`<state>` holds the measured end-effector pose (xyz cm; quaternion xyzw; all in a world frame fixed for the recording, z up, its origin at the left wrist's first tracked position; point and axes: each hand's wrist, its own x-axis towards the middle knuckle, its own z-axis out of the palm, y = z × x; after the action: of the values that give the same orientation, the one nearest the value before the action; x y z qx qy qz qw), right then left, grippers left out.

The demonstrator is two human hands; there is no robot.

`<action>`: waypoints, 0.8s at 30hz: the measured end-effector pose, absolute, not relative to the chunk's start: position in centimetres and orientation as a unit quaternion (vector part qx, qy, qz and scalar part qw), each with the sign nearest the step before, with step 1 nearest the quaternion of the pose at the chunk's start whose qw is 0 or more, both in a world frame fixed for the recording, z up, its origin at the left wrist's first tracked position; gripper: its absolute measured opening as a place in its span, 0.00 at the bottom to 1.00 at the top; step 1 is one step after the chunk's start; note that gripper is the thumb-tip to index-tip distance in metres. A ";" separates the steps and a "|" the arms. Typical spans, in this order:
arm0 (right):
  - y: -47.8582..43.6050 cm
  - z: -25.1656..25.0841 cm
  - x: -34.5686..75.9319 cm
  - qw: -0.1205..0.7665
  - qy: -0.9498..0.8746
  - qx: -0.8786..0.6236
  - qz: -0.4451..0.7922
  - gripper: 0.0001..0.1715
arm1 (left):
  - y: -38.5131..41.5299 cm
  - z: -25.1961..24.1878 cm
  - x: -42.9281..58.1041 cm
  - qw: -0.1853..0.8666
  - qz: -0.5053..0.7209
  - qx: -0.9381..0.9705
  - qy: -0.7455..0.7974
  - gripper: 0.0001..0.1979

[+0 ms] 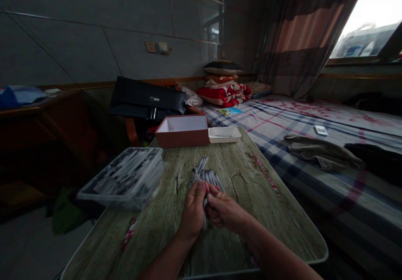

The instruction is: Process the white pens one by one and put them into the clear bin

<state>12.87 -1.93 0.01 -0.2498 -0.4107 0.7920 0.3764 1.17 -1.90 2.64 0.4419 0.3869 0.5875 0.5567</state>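
My left hand [194, 202] is closed, its thumb and fingertips pinched on a slim clear pen [197, 175] whose dark end points away from me. Against it presses my right hand [225, 208], also closed, with fingers curled at the same pen; the grip hides most of the barrel. Just beyond my fingertips, a row of similar pens [215, 178] with dark ends lies on the wood-patterned table [251, 225]. To the left stands a clear plastic bin [125, 198] filled with many pale, pen-like pieces.
At the table's far edge sit a brown open box [182, 139] and a small white tray [224, 136] with something thin inside. A black monitor [146, 98] leans behind them. Along the right runs a bed [282, 116] with folded bedding [222, 94] and a grey cloth [323, 151].
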 end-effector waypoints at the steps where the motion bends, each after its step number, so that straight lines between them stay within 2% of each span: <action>1: -1.9 0.0 12.9 0.379 -0.418 -0.256 0.785 0.23 | -1.6 2.8 0.8 0.560 0.598 0.430 0.380 0.16; 5: -1.5 0.3 13.6 0.423 -0.430 -0.294 0.742 0.21 | 0.0 3.5 -1.0 0.565 0.636 0.379 0.364 0.14; 8: -0.9 0.6 14.1 0.491 -0.375 -0.318 0.719 0.21 | 0.5 3.6 -2.2 0.653 0.548 0.377 0.362 0.11; 10: -0.5 0.7 14.2 0.519 -0.341 -0.332 0.710 0.25 | 0.4 3.2 -2.7 0.714 0.457 0.403 0.345 0.14; 12: -0.3 0.5 14.3 0.516 -0.336 -0.349 0.707 0.28 | 0.1 2.5 -2.9 0.753 0.382 0.433 0.315 0.18; 15: -0.2 0.2 14.3 0.487 -0.369 -0.384 0.692 0.30 | -0.1 1.4 -3.1 0.788 0.336 0.441 0.268 0.15; 21: -0.3 0.0 14.0 0.455 -0.395 -0.394 0.694 0.31 | 0.2 0.9 -2.9 0.815 0.342 0.402 0.240 0.09; 24: -0.2 0.0 14.1 0.464 -0.345 -0.373 0.726 0.30 | 0.0 1.1 -2.7 0.800 0.400 0.370 0.250 0.10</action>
<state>14.07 -0.20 0.00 -0.3730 -0.3450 0.7256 0.4641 -2.73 0.02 1.06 0.3698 0.2496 0.4004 0.8004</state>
